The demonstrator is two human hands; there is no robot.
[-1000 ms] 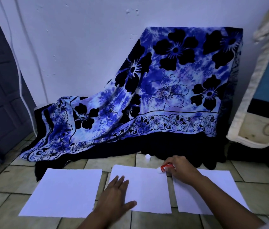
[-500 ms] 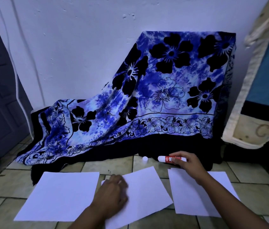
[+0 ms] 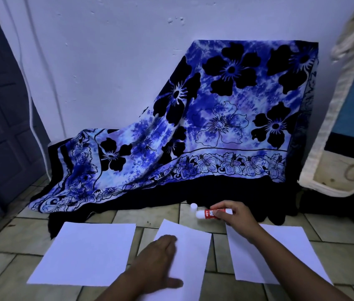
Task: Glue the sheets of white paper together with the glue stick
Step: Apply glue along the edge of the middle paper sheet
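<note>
step: probably placing middle sheet (image 3: 190,255)
left hand (image 3: 156,263): on sheet, grip unclear
right hand (image 3: 237,219): holds glue stick (image 3: 209,213)
next: align, press together
</note>
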